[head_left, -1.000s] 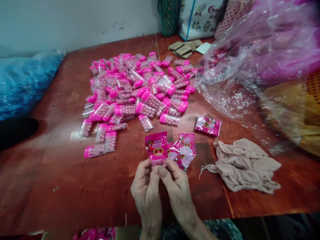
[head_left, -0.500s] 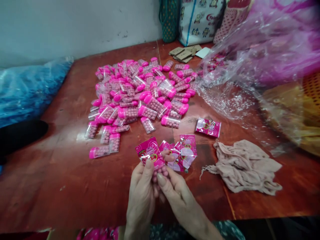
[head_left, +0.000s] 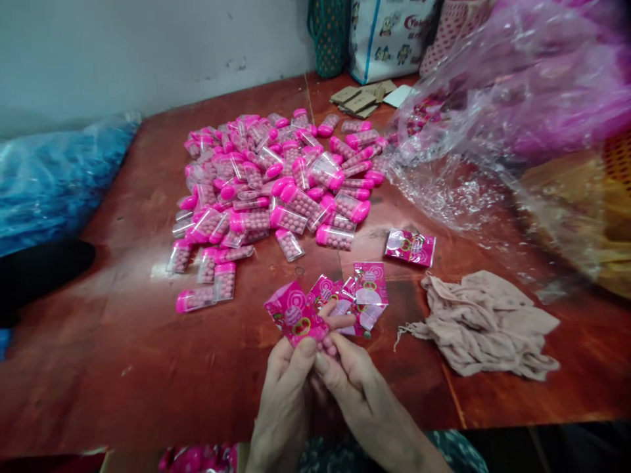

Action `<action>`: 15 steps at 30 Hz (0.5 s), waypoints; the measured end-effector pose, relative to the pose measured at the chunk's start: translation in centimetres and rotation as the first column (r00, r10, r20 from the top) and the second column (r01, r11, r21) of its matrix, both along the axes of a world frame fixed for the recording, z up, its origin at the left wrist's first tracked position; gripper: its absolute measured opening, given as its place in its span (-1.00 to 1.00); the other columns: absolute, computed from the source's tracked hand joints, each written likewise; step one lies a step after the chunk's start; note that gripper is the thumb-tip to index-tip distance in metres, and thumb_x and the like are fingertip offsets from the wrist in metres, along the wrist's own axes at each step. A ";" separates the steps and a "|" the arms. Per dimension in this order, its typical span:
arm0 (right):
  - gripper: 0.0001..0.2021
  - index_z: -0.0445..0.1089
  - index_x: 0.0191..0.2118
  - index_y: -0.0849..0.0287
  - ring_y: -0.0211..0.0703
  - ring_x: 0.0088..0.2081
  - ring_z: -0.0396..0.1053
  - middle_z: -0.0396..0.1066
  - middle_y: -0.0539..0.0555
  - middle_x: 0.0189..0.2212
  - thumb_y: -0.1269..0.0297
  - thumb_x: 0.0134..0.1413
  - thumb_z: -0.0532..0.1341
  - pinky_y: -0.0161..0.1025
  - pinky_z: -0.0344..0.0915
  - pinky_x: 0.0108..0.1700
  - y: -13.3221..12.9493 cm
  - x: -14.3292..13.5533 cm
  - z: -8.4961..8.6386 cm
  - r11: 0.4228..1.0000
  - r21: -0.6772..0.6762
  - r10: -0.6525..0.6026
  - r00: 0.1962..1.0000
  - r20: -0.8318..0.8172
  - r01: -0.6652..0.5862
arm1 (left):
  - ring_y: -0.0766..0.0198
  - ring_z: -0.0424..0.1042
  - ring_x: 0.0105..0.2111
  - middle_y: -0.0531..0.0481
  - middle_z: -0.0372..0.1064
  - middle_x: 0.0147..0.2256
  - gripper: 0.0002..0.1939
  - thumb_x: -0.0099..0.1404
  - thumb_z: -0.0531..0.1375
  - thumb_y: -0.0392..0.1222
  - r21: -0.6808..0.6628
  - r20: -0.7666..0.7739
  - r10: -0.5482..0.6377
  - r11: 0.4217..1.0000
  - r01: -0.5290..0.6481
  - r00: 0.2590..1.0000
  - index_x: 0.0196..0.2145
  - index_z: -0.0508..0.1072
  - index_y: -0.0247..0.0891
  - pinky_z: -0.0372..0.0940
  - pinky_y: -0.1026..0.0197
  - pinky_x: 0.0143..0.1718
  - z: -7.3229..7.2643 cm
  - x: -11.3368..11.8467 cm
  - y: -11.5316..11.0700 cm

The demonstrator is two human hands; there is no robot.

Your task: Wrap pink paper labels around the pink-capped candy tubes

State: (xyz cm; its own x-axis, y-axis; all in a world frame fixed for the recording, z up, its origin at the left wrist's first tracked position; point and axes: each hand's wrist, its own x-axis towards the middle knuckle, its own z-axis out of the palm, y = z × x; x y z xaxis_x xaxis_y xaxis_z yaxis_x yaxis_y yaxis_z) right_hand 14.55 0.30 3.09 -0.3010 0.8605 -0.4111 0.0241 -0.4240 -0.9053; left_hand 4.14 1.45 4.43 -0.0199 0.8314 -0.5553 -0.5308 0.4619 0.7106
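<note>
My left hand (head_left: 288, 378) and my right hand (head_left: 352, 378) meet near the table's front edge. Between them is a small container of pink balls (head_left: 327, 345), its lower part hidden by my fingers. A printed pink wrapper (head_left: 294, 311) covers its upper end, with my left thumb pressed on the wrapper. My right thumb and fingers close round the container's side. Just behind my hands lie several flat pink wrappers (head_left: 371, 289). Farther back is a large pile of clear containers with pink caps and pink balls (head_left: 290, 217).
A folded pink packet (head_left: 411, 247) and a crumpled beige cloth (head_left: 488, 325) lie at the right. Clear and pink plastic bags (head_left: 493, 131) spread over the right back. Cardboard pieces (head_left: 362, 100) lie near the wall. A blue bag (head_left: 59, 177) is at the left.
The pink wrapper has come down over more of the pink balls. My left thumb has shifted onto the wrapper, and my hands are slightly lower and to the right.
</note>
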 end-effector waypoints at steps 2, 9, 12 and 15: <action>-0.76 0.32 -0.18 0.13 -0.24 -0.27 0.33 0.34 -0.01 -0.35 0.11 0.20 0.03 -0.36 0.28 -0.20 1.0 -0.2 0.2 0.999 0.031 0.012 1.000 -0.027 -0.011 | 0.13 0.45 -0.20 -0.16 0.48 -0.18 -0.74 0.24 0.13 -0.14 0.015 0.040 0.020 1.000 -0.020 0.999 -0.17 0.50 -0.25 0.30 0.16 -0.15 -0.1 -0.3 0.4; -0.79 0.33 -0.18 0.17 -0.26 -0.39 0.30 0.31 -0.03 -0.43 0.18 0.17 0.06 -0.37 0.26 -0.31 1.2 -1.2 0.7 0.991 0.105 -0.073 0.993 -0.088 0.082 | 0.05 0.44 -0.18 -0.20 0.50 -0.25 -0.75 0.22 0.13 -0.17 0.018 -0.001 0.014 1.000 -0.014 1.000 -0.23 0.52 -0.33 0.28 0.06 -0.12 0.0 0.4 1.5; -0.66 0.33 -0.05 0.12 -0.15 -0.30 0.34 0.35 0.05 -0.32 0.09 0.11 0.11 -0.28 0.28 -0.23 -0.2 -1.0 0.4 0.987 -0.016 -0.159 0.985 0.068 0.160 | 0.00 0.46 -0.22 -0.17 0.51 -0.33 -0.75 0.14 0.19 -0.12 -0.070 0.001 -0.014 0.997 0.014 1.000 -0.27 0.52 -0.30 0.30 0.02 -0.15 0.3 0.9 1.0; -0.68 0.37 -0.13 0.13 -0.16 -0.36 0.33 0.35 0.05 -0.36 0.07 0.03 0.18 -0.30 0.28 -0.34 -0.9 -1.0 0.1 0.974 -0.071 -0.214 0.976 0.029 0.216 | -0.05 0.45 -0.21 -0.17 0.51 -0.36 -0.76 0.09 0.21 -0.07 -0.081 -0.031 -0.014 0.997 0.012 0.999 -0.38 0.54 -0.30 0.30 0.00 -0.15 0.5 0.8 0.4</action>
State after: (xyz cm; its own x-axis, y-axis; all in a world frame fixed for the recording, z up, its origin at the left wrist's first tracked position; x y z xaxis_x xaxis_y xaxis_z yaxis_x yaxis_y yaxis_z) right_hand 13.53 -0.65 3.24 -0.1025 0.8715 -0.4795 -0.0558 -0.4863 -0.8720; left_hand 4.92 1.82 4.92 -0.0277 0.7844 -0.6197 -0.5025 0.5249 0.6870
